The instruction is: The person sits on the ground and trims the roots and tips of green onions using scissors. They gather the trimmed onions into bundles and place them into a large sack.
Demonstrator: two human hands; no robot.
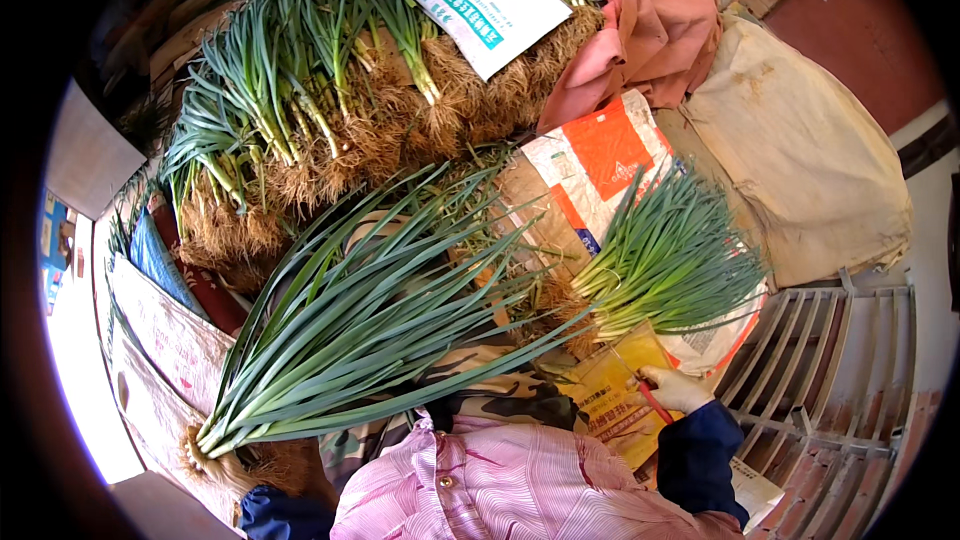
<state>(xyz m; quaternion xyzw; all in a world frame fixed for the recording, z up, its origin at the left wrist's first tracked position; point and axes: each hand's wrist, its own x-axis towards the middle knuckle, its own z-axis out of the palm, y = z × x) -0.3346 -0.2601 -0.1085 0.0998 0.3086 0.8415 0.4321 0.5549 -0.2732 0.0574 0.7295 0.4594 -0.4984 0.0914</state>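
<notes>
My left hand (pixel 228 472), largely hidden by roots at the lower left, grips the root end of a long bunch of green onions (pixel 360 310), whose dark leaves fan up and right across my lap. In my right hand (pixel 678 390), which looks pale and gloved, is a red-handled tool (pixel 655 404) with a thin metal end, over a yellow printed sheet (pixel 610 420). Just above that hand, a trimmed-looking bundle of green onions (pixel 665 260) lies on an orange-and-white sack (pixel 580 165), with loose leaves and roots beside it.
Rows of rooted onion bunches (pixel 310 110) span the back, under a white printed bag (pixel 480 0). A pink cloth (pixel 655 30) and a beige cloth (pixel 800 140) lie at right, above a metal slatted rack (pixel 810 360). Pale sacks (pixel 150 330) stand at left.
</notes>
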